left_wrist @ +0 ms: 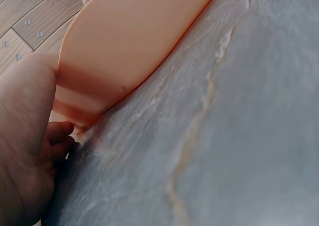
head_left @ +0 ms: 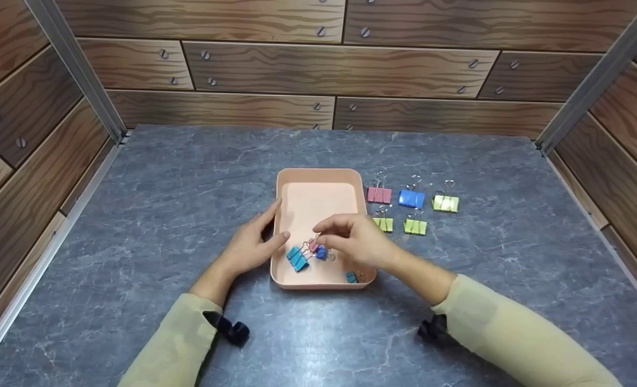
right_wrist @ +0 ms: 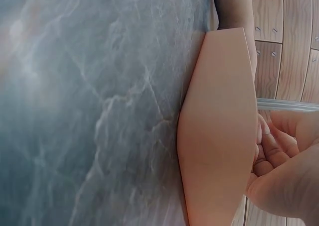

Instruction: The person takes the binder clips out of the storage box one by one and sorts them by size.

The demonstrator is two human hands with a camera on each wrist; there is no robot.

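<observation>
A peach-coloured tray (head_left: 321, 286) sits on the table. My left hand (head_left: 251, 242) grips its left wall, thumb over the rim and fingers along the outside. Over the tray, my right hand (head_left: 359, 239) pinches the wire handle of a small pink binder clip (head_left: 313, 245) between thumb and forefinger. Right beside that clip lie a teal binder clip (head_left: 298, 259) and a small dark blue one (head_left: 321, 252). Another small teal clip (head_left: 352, 277) is in the tray's near right corner. In the right wrist view, the tray's wall (right_wrist: 217, 121) hides the fingertips.
Right of the tray stand a pink clip (head_left: 379, 195), a blue clip (head_left: 411, 199) and a shiny yellow clip (head_left: 446, 203) in a back row. Two yellow-green clips, one (head_left: 415, 227) further right, stand in front of them. Wood-patterned panels (head_left: 318, 67) enclose the table.
</observation>
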